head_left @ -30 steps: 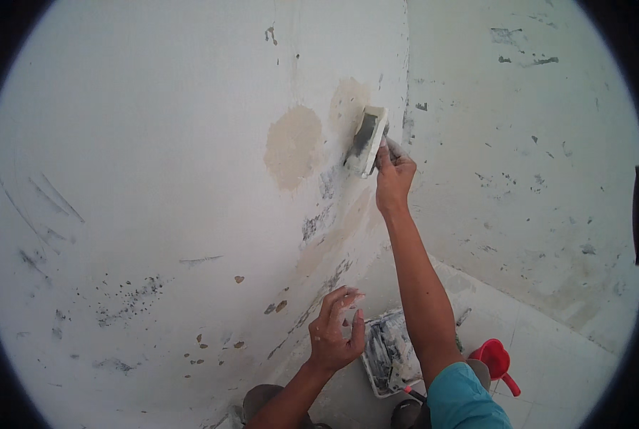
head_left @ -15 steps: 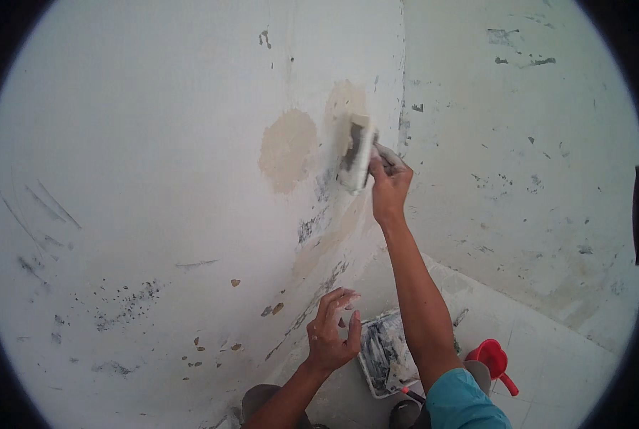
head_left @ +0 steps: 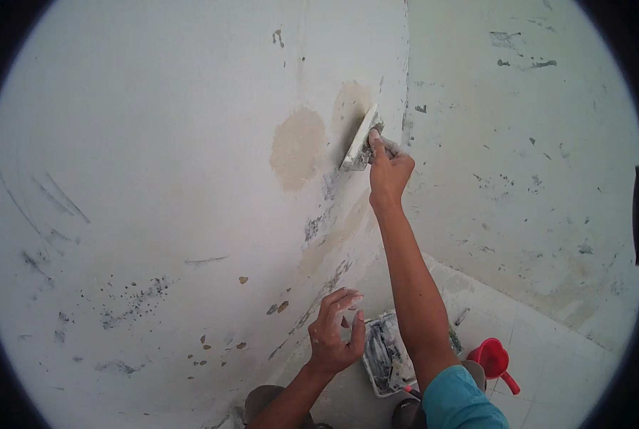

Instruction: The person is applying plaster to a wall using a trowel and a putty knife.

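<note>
My right hand (head_left: pixel 389 166) grips a putty-smeared plastering trowel (head_left: pixel 359 144) by its back, arm stretched forward. The pale blade is seen nearly edge-on and slants against the left-hand wall (head_left: pixel 169 150), close to the corner. Just beyond the blade lies a beige putty patch (head_left: pixel 351 100), partly hidden by it. A larger, roundish beige patch (head_left: pixel 298 149) shows to the left. My left hand (head_left: pixel 335 332), white with putty on the fingertips, hangs lower down with nothing in it, fingers loosely curled and apart.
Below my hands a white tray (head_left: pixel 372 382) smeared with dark and white putty rests on the floor. A red dipper (head_left: pixel 489 357) with a handle stands to its right. Dark scuffs and chips mark the right-hand wall (head_left: pixel 519 214) too. My shoes are beside the tray.
The trowel has turned from showing its broad side to nearly edge-on against the wall. My right wrist has twisted with it. My left hand has hardly moved.
</note>
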`<state>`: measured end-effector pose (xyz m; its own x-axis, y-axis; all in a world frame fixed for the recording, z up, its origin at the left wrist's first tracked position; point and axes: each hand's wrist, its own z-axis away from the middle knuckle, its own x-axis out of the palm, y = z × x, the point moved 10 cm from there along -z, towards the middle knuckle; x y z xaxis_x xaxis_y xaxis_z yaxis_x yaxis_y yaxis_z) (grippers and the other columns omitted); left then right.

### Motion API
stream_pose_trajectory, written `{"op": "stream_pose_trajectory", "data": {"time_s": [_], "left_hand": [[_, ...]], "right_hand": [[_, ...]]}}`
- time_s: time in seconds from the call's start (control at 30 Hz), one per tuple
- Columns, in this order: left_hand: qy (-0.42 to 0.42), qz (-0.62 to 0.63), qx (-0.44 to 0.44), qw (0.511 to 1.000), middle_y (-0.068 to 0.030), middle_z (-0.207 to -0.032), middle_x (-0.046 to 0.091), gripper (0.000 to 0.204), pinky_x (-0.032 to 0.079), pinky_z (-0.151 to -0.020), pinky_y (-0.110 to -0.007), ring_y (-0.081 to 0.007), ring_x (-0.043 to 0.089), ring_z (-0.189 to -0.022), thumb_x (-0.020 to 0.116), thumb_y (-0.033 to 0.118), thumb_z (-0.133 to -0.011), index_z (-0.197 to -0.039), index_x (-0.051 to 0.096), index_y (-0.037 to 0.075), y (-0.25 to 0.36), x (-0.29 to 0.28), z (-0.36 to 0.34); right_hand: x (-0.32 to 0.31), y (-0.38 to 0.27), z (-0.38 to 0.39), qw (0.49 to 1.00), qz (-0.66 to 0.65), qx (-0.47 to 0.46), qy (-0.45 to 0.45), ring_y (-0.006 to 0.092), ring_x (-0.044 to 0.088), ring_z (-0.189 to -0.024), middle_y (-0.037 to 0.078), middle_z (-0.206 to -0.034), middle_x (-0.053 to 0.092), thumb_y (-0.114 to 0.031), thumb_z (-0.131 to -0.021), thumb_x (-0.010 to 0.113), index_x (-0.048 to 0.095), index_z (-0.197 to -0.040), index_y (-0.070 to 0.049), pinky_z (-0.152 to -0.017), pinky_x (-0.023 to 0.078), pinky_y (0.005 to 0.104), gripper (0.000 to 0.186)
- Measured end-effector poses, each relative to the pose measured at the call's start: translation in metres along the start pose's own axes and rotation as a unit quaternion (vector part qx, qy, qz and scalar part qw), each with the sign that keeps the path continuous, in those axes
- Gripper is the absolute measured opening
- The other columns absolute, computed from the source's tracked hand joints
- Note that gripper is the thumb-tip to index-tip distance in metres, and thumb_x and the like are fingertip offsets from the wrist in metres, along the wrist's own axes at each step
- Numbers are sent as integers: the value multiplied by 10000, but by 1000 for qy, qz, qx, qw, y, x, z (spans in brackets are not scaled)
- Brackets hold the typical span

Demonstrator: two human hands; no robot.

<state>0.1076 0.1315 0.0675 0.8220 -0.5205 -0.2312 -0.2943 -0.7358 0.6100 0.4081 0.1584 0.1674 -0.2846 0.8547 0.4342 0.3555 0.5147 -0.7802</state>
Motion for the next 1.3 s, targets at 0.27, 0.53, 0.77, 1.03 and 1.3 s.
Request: {"op": "stream_pose_trajectory", "data": {"time_s": [0.27, 0.53, 0.77, 1.03, 1.3], "left_hand": [[-6, 18, 2, 1000, -172, -1244, 643, 383, 537, -586, -267, -175, 690, -918, 686, -11, -884, -1248, 582, 49, 5, -3, 1], [-2, 21, 8, 1000, -177, -1245, 648, 399, 535, -588, -276, -187, 694, -909, 699, -7, -866, -1245, 590, 51, 12, -20, -3], [-9, 3, 7, 1000, -170, -1223, 665, 384, 563, -598, -298, -239, 710, -959, 697, -3, -860, -1233, 615, 40, 5, -21, 1], [-10, -12, 22, 1000, -180, -1225, 661, 372, 545, -578, -282, -235, 699, -988, 705, 1, -860, -1220, 614, 23, 6, -27, 1], [28, 58, -3, 998, -193, -1220, 656, 433, 539, -575, -271, -192, 698, -922, 707, -34, -845, -1248, 568, 41, 4, -26, 5]], "right_hand": [[26, -40, -8, 999, -29, 15, -30, 172, 687, -899, 151, -1021, 731, -142, -958, 726, 695, -1109, 145, -812, 561, 304, 326], [0, -28, -15, 961, -240, -14, -137, 234, 697, -1059, 200, -1263, 657, -13, -1048, 505, 531, -1330, 155, -958, 575, 346, 329], [2, -31, -12, 988, -82, -71, -114, 169, 688, -998, 138, -1117, 719, -125, -1024, 648, 621, -1265, 127, -921, 545, 291, 350], [27, -71, 14, 980, 11, -181, -80, 159, 680, -970, 120, -1037, 738, -182, -988, 722, 685, -1196, 77, -884, 545, 300, 335], [43, -92, 31, 940, 153, -286, -106, 128, 684, -863, 70, -930, 749, -78, -950, 724, 714, -1105, 39, -817, 545, 284, 194]]}}
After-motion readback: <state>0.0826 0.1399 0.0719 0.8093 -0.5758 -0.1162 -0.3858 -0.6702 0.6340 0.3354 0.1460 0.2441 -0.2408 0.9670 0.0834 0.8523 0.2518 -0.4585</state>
